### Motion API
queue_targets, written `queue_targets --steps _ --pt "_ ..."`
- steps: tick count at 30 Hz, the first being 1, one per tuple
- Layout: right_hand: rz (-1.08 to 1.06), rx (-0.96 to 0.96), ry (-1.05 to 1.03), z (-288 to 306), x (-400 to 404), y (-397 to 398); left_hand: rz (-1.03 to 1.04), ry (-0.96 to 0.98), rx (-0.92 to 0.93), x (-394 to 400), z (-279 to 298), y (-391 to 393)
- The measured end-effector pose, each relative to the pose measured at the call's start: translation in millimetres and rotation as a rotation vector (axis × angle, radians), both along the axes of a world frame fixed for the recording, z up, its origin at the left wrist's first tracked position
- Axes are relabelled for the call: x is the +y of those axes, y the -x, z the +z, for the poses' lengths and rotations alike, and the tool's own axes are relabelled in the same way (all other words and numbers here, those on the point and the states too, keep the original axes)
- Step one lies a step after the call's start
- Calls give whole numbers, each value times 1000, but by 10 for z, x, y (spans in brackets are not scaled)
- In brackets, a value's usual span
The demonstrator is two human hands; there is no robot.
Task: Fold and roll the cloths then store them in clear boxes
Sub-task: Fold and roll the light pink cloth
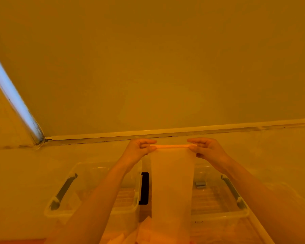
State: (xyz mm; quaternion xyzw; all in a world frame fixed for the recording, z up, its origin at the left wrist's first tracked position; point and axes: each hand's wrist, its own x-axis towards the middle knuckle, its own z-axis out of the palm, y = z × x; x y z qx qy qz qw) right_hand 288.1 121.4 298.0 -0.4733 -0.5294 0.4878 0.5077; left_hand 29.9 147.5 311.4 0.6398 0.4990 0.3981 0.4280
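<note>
The room glows orange-yellow, with a plain wall in front of me and a pale counter (25,173) that runs up to a thin strip at the wall's foot. On my left a bright blue-white band (9,90) slants down to the corner. I hold one pale cloth (172,182) up in the air. My left hand (139,149) pinches its top left corner and my right hand (207,149) pinches its top right corner, so the top edge is pulled tight between them and the rest hangs straight down. Under my arms sit two clear boxes, the left box (95,171) and the right box (218,196), with a dark handle (144,188) between them. More cloths (141,231) lie in a heap near me at the bottom. I think I am getting ready to fold. To do it well I should keep both corners level, keep the edge tight, and lay the cloth down flat so no wrinkles get in.
</note>
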Motion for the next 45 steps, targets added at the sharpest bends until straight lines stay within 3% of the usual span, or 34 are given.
queue_targets --steps 9,19,30,36,45 --pt "54 -99 -13 -72 42 -26 -3 0 72 23 -38 -22" --pt "39 179 26 8 25 -48 -70 72 -297 28 -4 11" --pt "17 -64 -47 -52 41 -62 24 -32 29 -6 19 -37" --pt "43 -107 -19 -107 80 -50 -10 1 71 20 -16 -45" --pt "43 161 7 -33 65 -41 -84 68 -263 73 -35 26"
